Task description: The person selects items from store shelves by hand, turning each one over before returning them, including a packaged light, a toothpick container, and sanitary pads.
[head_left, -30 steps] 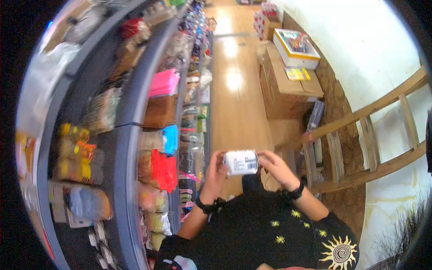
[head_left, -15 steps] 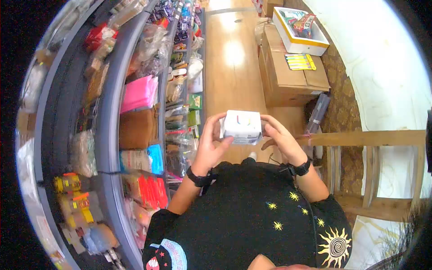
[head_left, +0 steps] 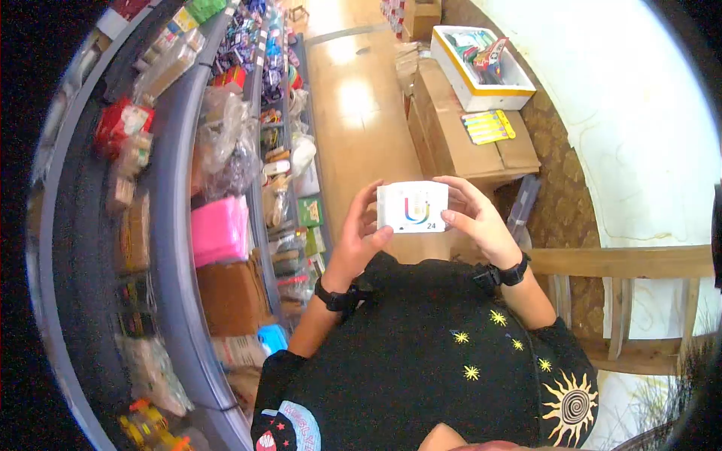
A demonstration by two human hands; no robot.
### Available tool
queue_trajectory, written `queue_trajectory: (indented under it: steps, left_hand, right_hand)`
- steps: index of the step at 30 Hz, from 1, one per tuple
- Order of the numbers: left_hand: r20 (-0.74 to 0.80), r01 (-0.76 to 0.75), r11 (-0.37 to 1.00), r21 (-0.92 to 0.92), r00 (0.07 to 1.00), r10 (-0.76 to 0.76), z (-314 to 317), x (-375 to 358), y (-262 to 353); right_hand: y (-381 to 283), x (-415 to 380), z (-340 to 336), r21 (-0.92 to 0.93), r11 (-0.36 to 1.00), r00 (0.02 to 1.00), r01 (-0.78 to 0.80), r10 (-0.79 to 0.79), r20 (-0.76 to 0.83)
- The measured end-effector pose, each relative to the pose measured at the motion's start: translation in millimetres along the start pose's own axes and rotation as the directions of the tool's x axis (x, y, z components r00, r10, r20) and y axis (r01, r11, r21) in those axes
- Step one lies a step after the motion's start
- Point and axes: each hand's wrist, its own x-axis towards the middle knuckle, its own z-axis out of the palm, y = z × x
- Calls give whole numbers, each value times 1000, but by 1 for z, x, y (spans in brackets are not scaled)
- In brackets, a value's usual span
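Between my two hands I hold a white box, its face turned up toward me. On that face are a colourful curved "U"-like mark and the number 24. My left hand grips the box's left side, thumb at the lower left corner. Along the right edge, my right hand wraps round it, with the thumb on the front near the number. What the box contains is hidden. Both wrists carry black bands.
Shelves packed with bagged goods, including a pink packet, line the left. Ahead right, a cardboard box bears a white foam box and a yellow pack of pens. A wooden frame stands at right.
The white box has tilted so its marked face now shows fully toward me, and my fingers have shifted along its sides. The whole view has also turned slightly.
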Motion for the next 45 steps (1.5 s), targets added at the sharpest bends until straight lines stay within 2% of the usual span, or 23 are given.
queue_trajectory:
  steps: [3,5,8,10,13,16,19,21,22,24,25,28,34,36,37,40,44,45]
  left_hand:
    - [12,-13,999,31,1000,13,-31,42,-5]
    - [48,-60,996,65,997,57,-45,65,8]
    - [91,-82,992,92,993,73,-57,89,24]
    - [75,-80,996,32,994,78,-68,105,19]
    - [92,-92,990,109,992,82,-82,130,20]
    - [53,-83,989,121,996,77,-89,157,23]
    - [-17,-97,985,144,995,100,-94,187,26]
    - [21,-107,939,326,994,106,-100,209,25]
    - [1,-100,935,339,994,106,-101,218,29]
    - [1,-136,867,480,988,154,-101,245,45]
    - [-36,-140,828,543,981,189,-102,257,47]
    - [-51,-144,718,681,969,243,-109,291,49]
    - [-113,-101,658,747,955,275,-110,346,55]
    - [-136,-74,617,784,949,286,-114,361,51]
    - [-168,-37,671,741,956,239,-116,368,51]
    - [-187,-60,665,744,937,294,-127,394,47]
    - [-233,-17,689,724,935,268,-148,431,53]
    - [-224,-39,667,744,926,304,-165,438,38]
  right_hand:
    - [-12,40,10,-2,996,995,87,-87,-40]
    - [-9,64,7,-106,985,987,139,-146,-61]
    - [-12,88,8,-110,985,987,136,-144,-68]
    - [-12,102,9,-99,984,983,151,-160,-91]
    - [-15,127,1,-73,991,988,113,-120,-99]
    - [-13,163,-17,-33,997,996,73,-75,-53]
    - [-24,201,-42,-90,996,999,30,-27,28]
    - [-33,227,-62,-169,985,996,-32,44,72]
    - [-34,240,-70,-160,987,995,-28,44,95]
    - [-39,273,-87,-252,963,983,98,-53,177]
    - [-37,288,-98,-309,948,984,81,-27,175]
    - [-39,335,-119,-335,911,948,241,-148,281]
    - [-56,397,-150,-363,878,917,311,-177,356]
    - [-52,418,-159,-364,885,919,291,-153,363]
    - [-49,427,-163,-364,889,922,278,-140,362]
    - [-51,456,-165,-337,907,924,252,-122,363]
    - [-47,502,-169,-358,898,922,255,-114,370]
    - [-47,512,-169,-326,929,947,173,-66,316]
